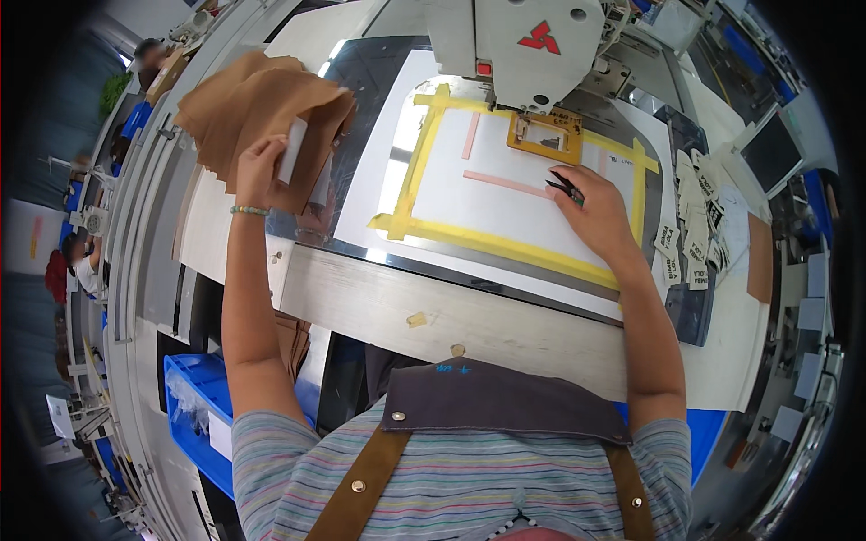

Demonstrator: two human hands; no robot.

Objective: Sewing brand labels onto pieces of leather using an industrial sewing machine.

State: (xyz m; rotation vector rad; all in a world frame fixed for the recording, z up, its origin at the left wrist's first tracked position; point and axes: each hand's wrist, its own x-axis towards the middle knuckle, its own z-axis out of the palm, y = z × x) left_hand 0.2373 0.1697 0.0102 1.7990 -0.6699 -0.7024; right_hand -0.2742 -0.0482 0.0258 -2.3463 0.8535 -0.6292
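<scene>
Nearest me, the pale worktable (469, 325) edge. Farther out, my right hand (595, 216) pinches black snips (565, 186) on a white panel (514, 194) framed in yellow tape; two pink strips lie there. Small white labels (695, 225) are heaped to the right. My left hand (260, 171) grips brown fabric pieces (257, 99) with one white tag (293, 149).

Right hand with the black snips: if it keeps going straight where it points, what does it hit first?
Probably the yellow-brown clamp frame under the sewing machine head. The right hand aims its black snips up-left across the white panel; depth is uncertain.
</scene>
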